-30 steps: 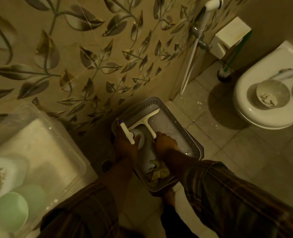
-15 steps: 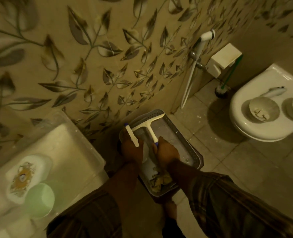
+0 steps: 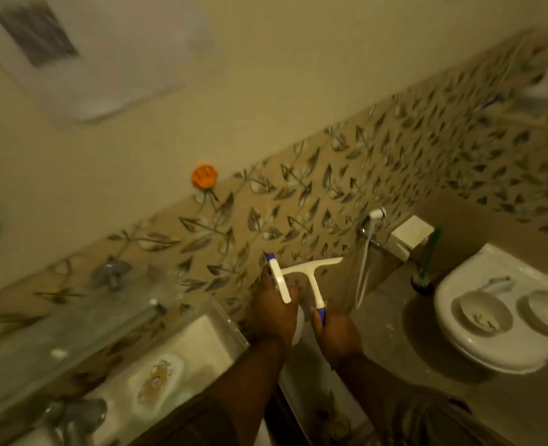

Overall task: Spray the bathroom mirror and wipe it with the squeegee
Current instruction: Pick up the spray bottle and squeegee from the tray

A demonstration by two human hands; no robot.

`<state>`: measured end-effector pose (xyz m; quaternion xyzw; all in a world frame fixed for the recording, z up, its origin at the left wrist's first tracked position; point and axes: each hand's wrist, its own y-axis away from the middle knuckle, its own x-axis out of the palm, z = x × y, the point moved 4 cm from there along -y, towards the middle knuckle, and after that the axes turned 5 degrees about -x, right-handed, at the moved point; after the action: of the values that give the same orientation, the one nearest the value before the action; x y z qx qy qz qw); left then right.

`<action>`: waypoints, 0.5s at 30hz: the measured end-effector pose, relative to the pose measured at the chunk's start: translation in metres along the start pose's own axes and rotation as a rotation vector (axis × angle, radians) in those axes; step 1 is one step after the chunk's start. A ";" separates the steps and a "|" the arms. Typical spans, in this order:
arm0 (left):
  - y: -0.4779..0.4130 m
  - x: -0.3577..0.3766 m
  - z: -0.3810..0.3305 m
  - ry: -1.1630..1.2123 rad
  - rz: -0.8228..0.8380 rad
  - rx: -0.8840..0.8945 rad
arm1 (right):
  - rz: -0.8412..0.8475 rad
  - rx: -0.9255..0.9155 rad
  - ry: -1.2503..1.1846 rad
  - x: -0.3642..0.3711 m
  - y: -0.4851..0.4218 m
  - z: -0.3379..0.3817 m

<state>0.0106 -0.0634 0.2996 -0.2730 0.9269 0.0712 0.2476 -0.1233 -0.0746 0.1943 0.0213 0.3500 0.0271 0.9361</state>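
My left hand (image 3: 271,313) grips a white spray bottle (image 3: 279,281) with a blue nozzle tip, held up in front of the leaf-patterned wall. My right hand (image 3: 333,333) holds a white squeegee (image 3: 313,273) by its blue-ended handle, blade pointing up and right. The two hands are close together at chest height. A blurred pale rectangle that may be the mirror (image 3: 83,59) hangs at the upper left of the wall.
A clear plastic bin (image 3: 198,336) with a soap dish stands at lower left under a glass shelf (image 3: 73,329). An orange hook (image 3: 204,176) is on the wall. A toilet (image 3: 491,320), hand sprayer (image 3: 370,239) and green toilet brush (image 3: 427,262) are at right.
Both hands have lifted the spray bottle and squeegee out of the grey tray on the floor. The view has swung upward to the wall.
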 end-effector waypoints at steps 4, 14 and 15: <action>0.004 -0.040 -0.060 0.107 -0.060 0.082 | -0.096 -0.053 -0.027 -0.040 -0.004 0.053; 0.029 -0.192 -0.170 0.368 -0.188 0.389 | -0.384 -0.254 -0.001 -0.122 0.002 0.217; 0.032 -0.211 -0.177 0.383 -0.219 0.415 | -0.412 -0.274 -0.019 -0.128 0.006 0.234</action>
<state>0.0731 0.0155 0.5583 -0.3235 0.9164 -0.1996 0.1251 -0.0661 -0.0822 0.4550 -0.1776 0.3309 -0.1173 0.9193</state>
